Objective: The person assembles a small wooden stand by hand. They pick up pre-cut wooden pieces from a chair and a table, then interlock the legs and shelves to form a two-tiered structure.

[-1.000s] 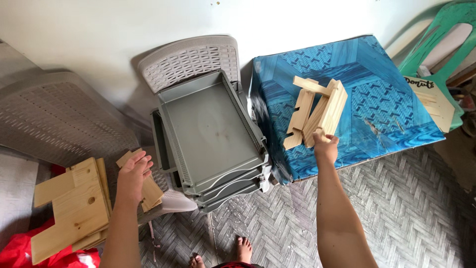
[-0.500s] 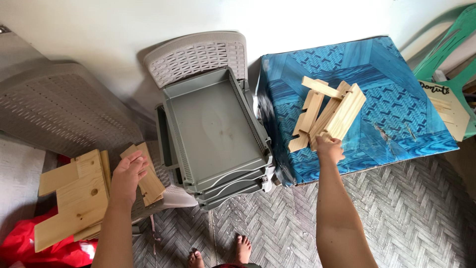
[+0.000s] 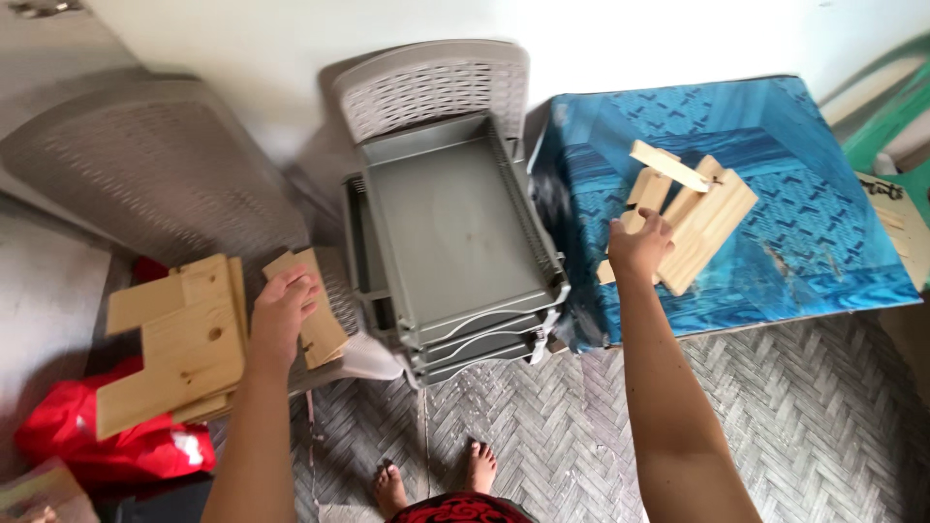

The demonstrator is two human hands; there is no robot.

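My left hand (image 3: 281, 312) rests on a small flat wooden piece (image 3: 312, 306) that lies on a grey plastic seat at the lower left, fingers curled over it. Beside it lies a stack of larger notched wooden boards (image 3: 176, 341). My right hand (image 3: 637, 245) grips the lower edge of a wooden assembly (image 3: 690, 215) of several slats and a board, which sits on a table covered in blue patterned cloth (image 3: 794, 232). Between my arms stands a grey stack of plastic trays (image 3: 455, 242).
A grey plastic chair back (image 3: 431, 87) rises behind the trays, and another grey chair (image 3: 145, 174) is at the left. A red bag (image 3: 107, 446) lies on the floor at lower left. A green chair (image 3: 901, 116) stands at the right. My bare feet (image 3: 436, 479) are on woven matting.
The view has shifted so everything sits further right. My right hand has closed onto the wooden assembly's lower edge. My left hand stays on the small wooden piece.
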